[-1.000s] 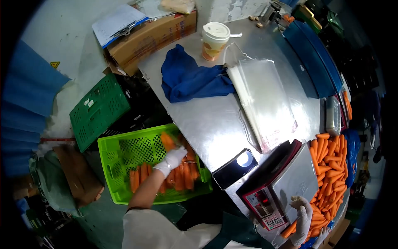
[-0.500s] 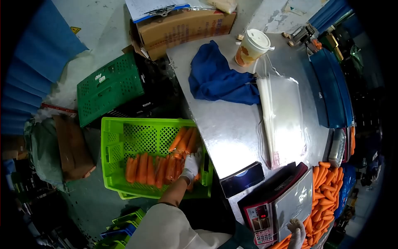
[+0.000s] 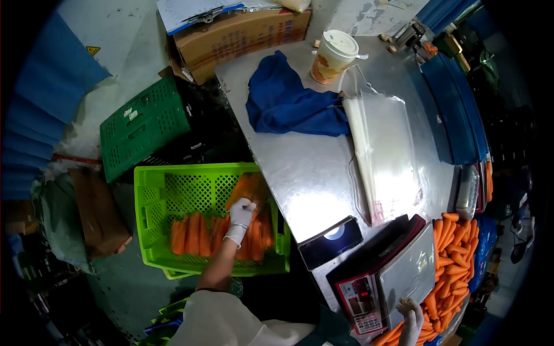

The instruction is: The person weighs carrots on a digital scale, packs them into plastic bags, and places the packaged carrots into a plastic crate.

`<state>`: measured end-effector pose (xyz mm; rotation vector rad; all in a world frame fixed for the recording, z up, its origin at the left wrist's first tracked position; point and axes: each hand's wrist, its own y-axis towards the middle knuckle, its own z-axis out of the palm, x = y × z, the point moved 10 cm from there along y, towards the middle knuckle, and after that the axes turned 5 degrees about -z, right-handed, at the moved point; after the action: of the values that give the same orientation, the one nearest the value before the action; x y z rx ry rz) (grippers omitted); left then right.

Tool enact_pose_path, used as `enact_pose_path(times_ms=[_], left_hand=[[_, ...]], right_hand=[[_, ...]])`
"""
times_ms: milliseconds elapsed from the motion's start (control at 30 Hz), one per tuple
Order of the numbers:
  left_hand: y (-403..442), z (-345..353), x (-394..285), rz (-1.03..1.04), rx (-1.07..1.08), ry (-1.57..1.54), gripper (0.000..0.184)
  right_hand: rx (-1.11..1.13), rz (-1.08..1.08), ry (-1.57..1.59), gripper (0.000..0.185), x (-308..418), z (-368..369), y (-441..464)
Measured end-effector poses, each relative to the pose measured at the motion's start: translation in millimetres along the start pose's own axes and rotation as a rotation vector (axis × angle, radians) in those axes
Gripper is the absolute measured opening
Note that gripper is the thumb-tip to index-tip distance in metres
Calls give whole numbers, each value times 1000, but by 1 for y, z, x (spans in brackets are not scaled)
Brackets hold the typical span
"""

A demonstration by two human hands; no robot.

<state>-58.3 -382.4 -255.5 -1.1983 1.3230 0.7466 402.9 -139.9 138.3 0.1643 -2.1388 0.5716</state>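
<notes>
My left hand (image 3: 242, 214), in a white glove, is inside the lime-green crate (image 3: 196, 266). Its fingers are closed on the end of a clear bag of carrots (image 3: 244, 188), which is smeared by motion. More bagged carrots (image 3: 195, 235) lie side by side along the crate's near half. My right hand (image 3: 411, 320), also gloved, hovers by the near edge of the scale's metal plate (image 3: 407, 271), beside the heap of loose carrots (image 3: 453, 271). Its fingers are loosely bent and apart, with nothing visible in them.
On the metal table (image 3: 300, 173) are a blue cloth (image 3: 294, 104), a lidded paper cup (image 3: 334, 57), a stack of clear plastic bags (image 3: 389, 155) and a dark phone (image 3: 330, 243). A dark green crate (image 3: 144, 127) and a cardboard box (image 3: 242, 40) stand beyond the lime-green crate.
My left hand has shifted left within the crate and closed on a bag of carrots, whose far end has swung left. My right hand stays by the scale. The view has shifted slightly.
</notes>
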Motion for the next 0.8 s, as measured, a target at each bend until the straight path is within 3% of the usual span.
enact_pose_path(times_ms=[33,67,167,200,267,333,467,500,533,600,633,700,733,767,800], left_hand=[[5,-5,12,-124,-3,12,14],[3,-4,11,-121,-6,14,14],[-19,15,3,30,-62,-109,11],[-35,21,-14,110,-93,46,10],[-54,28,12,13,-187,47,11],[-54,34,44,-131,-193,-174,13],[-42,22,19,-120,-119,-131,12],[-46,24,20,-301,-119,-283,12],[-49,29,30,-300,-119,-289,12],[-59,33,25,-16,-160,43,14],[-62,41,40,-141,-45,66,16],[-60,44,43,-181,33,-23,18],[-58,49,41,-222,110,-112,21],[-56,41,33,-174,119,11,26],[-52,29,16,-136,112,-58,24]], right_hand=[[-11,23,1,34,-3,0,0],[-20,44,3,33,-5,1,1],[41,25,35,31,0,15,7],[47,23,33,31,1,17,9],[54,52,4,29,-1,22,11],[81,33,-17,28,2,29,15],[119,-82,-43,26,28,45,17],[123,-117,-72,25,31,45,18],[122,-122,-74,25,31,44,17],[73,-67,-3,25,22,37,15],[69,-65,-5,25,14,34,16],[76,-112,4,56,7,36,22],[66,-116,7,56,12,34,18],[93,-96,-32,39,16,35,15],[115,-76,-72,26,20,37,10]])
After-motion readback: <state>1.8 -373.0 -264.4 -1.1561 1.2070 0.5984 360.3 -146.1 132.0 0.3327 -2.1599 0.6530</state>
